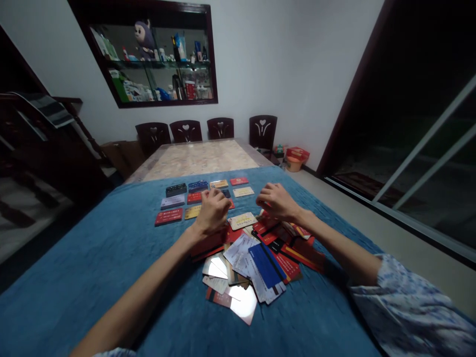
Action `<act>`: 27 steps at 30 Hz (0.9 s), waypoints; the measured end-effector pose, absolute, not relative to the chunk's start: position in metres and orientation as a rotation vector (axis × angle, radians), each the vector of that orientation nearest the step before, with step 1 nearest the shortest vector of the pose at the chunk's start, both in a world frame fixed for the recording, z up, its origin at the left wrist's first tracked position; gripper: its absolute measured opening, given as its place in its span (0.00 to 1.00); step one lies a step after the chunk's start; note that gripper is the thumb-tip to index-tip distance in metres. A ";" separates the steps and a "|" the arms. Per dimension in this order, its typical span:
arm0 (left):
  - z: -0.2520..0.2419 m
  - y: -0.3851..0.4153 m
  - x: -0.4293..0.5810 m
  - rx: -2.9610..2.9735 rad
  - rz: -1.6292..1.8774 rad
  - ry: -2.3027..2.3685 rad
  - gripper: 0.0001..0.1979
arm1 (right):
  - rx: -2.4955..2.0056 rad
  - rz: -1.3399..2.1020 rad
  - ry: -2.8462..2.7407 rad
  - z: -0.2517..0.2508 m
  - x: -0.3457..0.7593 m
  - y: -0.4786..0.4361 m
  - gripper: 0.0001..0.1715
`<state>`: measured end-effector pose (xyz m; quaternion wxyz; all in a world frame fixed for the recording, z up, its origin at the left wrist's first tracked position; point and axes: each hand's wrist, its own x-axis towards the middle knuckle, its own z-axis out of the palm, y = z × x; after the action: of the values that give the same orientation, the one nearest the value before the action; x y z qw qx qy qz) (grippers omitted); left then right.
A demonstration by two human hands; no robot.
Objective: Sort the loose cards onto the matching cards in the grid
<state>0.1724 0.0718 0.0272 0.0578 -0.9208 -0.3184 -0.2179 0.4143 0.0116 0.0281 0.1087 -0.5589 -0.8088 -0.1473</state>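
A loose heap of cards lies on the blue cloth in front of me, with a blue card (266, 265) on top near its front and red cards (288, 263) along its right side. My left hand (212, 212) is closed over the heap's far left edge, beside the sorted cards; its fingertips are hidden. Across from it, my right hand (277, 202) has curled fingers above the heap's far right edge. What either hand holds, if anything, does not show. Between them lies a cream card (242, 220).
Small card stacks stand in rows beyond the heap, among them a red stack (168, 216), a lilac stack (173, 201) and a black stack (176, 189). The blue cloth (122, 238) covers the table's near part. Dark chairs (186, 131) line the far end.
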 end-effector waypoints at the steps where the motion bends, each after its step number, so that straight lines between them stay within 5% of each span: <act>1: 0.026 0.069 0.177 -2.807 -0.655 -0.944 0.11 | -1.658 -0.436 -2.362 0.025 0.420 0.006 0.13; 27: 0.005 0.015 0.227 -3.090 -0.337 -0.660 0.11 | -1.446 -0.041 -2.385 -0.011 0.447 -0.047 0.16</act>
<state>0.2275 0.0146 0.0054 -0.0182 -0.9722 -0.2077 -0.1062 0.4471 -0.0467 -0.0111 0.1753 -0.5103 -0.8418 -0.0144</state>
